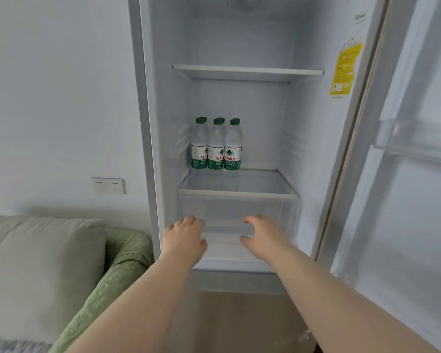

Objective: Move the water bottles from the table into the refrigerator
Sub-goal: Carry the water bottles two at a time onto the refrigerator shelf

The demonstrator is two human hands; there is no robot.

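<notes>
Several water bottles (216, 145) with green caps and green-and-white labels stand upright together at the back left of the refrigerator's lower glass shelf (265, 193). The refrigerator (239, 42) is open. My left hand (185, 238) and my right hand (261, 234) both reach forward in front of the clear drawer (239, 207) below that shelf. Neither hand holds anything; the fingers are loosely curled. Both hands are slightly blurred. The table is out of view.
The refrigerator door (413, 174) stands open at the right with a clear door bin (415, 136). An upper shelf (247, 71) is bare. A sofa with a grey cushion (41, 271) and green throw (122, 258) sits left. A wall socket (108, 186) is beside the fridge.
</notes>
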